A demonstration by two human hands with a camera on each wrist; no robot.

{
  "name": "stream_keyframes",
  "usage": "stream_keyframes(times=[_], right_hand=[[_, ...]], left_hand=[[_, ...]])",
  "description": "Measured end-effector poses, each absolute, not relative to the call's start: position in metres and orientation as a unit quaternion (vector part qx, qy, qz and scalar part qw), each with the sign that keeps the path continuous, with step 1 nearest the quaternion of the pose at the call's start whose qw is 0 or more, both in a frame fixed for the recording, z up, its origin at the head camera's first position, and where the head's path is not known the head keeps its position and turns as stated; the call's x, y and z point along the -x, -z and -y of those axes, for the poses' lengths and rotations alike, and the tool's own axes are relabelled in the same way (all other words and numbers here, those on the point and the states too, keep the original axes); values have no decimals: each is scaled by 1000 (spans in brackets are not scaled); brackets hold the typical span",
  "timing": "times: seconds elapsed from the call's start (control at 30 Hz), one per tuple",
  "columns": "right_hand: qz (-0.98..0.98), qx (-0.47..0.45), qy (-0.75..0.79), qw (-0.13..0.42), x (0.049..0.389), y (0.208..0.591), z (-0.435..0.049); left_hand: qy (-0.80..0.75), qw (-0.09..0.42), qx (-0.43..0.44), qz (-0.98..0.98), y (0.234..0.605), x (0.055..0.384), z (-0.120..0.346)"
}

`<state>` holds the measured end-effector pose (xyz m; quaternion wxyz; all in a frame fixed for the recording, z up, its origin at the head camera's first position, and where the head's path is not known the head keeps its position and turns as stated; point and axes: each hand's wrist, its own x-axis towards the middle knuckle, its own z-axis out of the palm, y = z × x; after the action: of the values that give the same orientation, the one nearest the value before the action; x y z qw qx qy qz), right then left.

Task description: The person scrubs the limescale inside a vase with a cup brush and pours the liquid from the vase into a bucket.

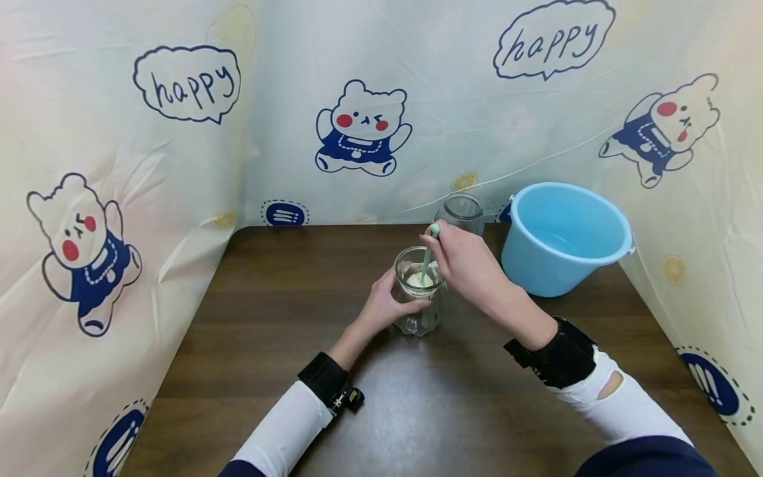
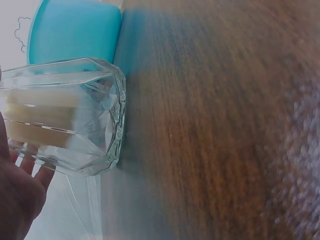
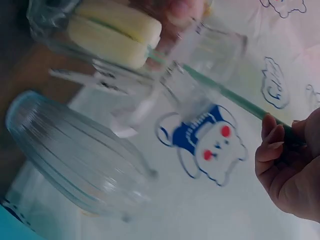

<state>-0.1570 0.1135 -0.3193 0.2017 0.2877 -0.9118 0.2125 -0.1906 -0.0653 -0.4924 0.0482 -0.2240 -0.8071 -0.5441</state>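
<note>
A clear glass (image 1: pixel 420 323) with a faceted base stands upright on the table in the head view. My left hand (image 1: pixel 386 303) grips its side, the thumb across the front. Inside the glass sits the cream sponge head (image 3: pixel 112 35) of a bottle brush. Its thin green handle (image 3: pixel 227 95) rises out of the rim, tilted. Above the rim, my right hand (image 1: pixel 473 265) pinches the handle's top end. Through the glass wall in the left wrist view, the sponge (image 2: pixel 42 117) looks blurred and stops short of the base.
A second, ribbed glass (image 1: pixel 463 207) stands behind, close to the right hand. To the right is a light blue bucket (image 1: pixel 551 281) with a handle. A printed cloth (image 1: pixel 441 53) hangs around the brown wooden table (image 1: pixel 268 318).
</note>
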Motion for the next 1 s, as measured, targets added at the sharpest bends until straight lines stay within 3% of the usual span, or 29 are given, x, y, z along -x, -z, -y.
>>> stream_keyframes(times=[0.23,0.47,0.67,1.0], right_hand=[[896,-302,-202,255,154,300,-116],[907,-297,-186,233,156,310,-117],[909,-304,-173,226,156,294,-118],[916,-324,-178,154,158,307,-109]], left_hand=[[553,55,231,799,491,191,65],[548,57,231,802,487,188,65],[548,59,227,803,491,191,63],[553,54,227,800,491,191,65]])
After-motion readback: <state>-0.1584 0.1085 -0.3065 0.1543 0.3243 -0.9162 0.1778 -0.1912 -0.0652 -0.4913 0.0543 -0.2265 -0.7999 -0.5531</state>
